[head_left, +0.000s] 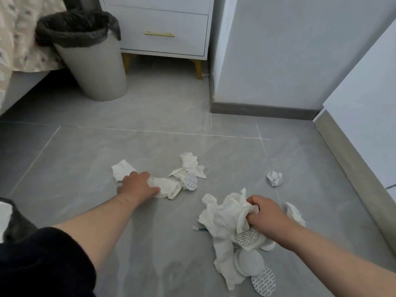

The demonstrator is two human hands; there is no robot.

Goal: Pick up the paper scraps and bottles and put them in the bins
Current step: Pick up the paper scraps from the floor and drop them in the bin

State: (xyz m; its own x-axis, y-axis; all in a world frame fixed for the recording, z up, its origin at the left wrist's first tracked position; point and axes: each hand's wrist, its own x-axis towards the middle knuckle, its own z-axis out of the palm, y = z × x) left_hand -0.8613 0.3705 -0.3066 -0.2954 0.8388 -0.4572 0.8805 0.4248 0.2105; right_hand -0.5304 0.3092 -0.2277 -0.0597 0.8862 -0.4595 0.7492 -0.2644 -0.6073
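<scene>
White tissue [167, 187] is clutched by left grip [137, 185], tissue bundle [225, 215] by right grip [267, 213]; lined bin [92, 67] beyond.

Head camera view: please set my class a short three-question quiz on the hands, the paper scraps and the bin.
1. True or false: the right hand grips a bunch of white paper scraps.
2. The grey bin with the dark liner stands: A) beside the white drawer unit; B) against the right-hand wall; C) between the two hands.
3. Fill in: the left hand grips a crumpled scrap lying on the ____.
Key: 1 true; 2 A; 3 floor.
</scene>
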